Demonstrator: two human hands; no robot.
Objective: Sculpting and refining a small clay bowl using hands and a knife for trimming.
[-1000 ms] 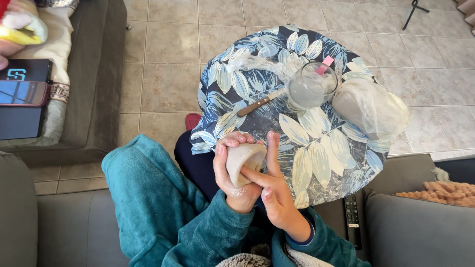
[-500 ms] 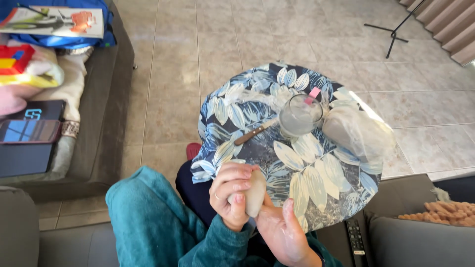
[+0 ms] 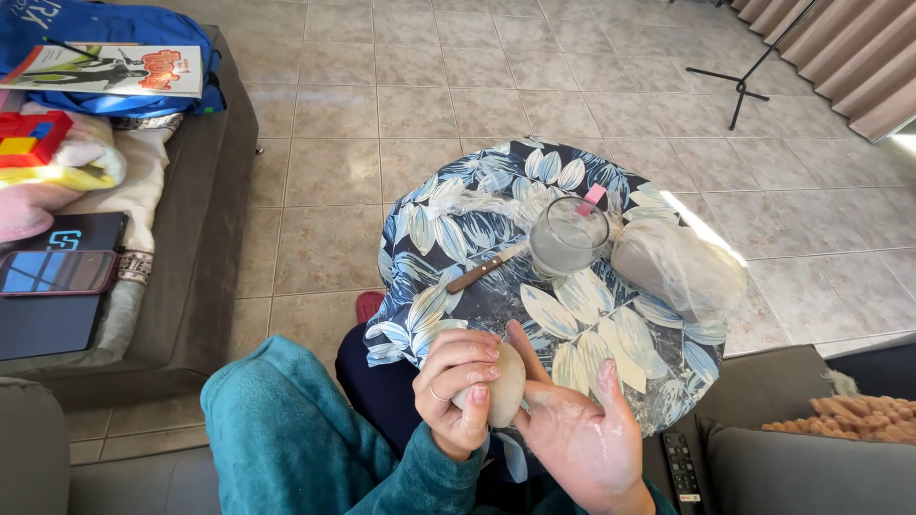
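My left hand is closed around a pale beige lump of clay, held over the near edge of a round table with a blue leaf-patterned cloth. To the right of the lump my right hand is spread flat, palm up and smeared with wet clay, its thumb resting against the lump. On the table stand a glass of cloudy water with a pink tool in it, a wooden-handled knife and a plastic-wrapped block of clay.
A grey sofa on the left carries a phone, a dark box, a magazine and toys. A remote control lies on the seat at lower right beside a fluffy cushion. Behind the table are tiled floor and a tripod stand.
The view has tilted up. My right hand has come off the clay lump and turned palm up beside it; my left hand keeps hold of the lump.
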